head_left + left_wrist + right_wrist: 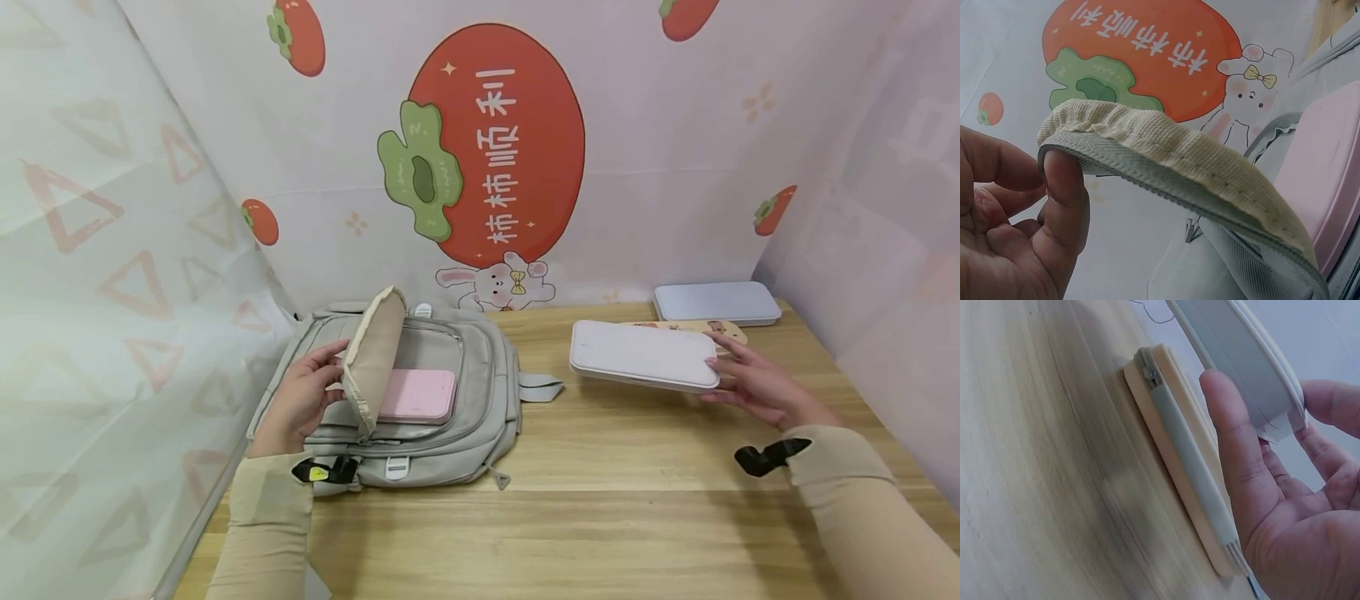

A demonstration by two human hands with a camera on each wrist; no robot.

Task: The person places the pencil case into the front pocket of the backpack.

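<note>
A grey backpack [491, 392] lies on its back at the left of the table, its front pocket unzipped. My left hand [300, 400] pinches the edge of the pocket flap [375, 358] between thumb and fingers and holds it raised; the left wrist view shows the flap's zipper edge [1172, 200] by the fingertips. A flat pink case [420, 394] lies inside the pocket, partly behind the flap. At the right, my right hand [761, 387] grips one end of a flat white case [641, 354], tilted above the table, with thumb and fingers on opposite faces.
Behind the white case lie a beige patterned pencil case [727, 332] with a zipper and a light blue case [716, 302], near the back wall. A grey strap end [540, 387] sticks out from the backpack. Printed cloth [637, 208] hangs behind and beside the wooden table [562, 533].
</note>
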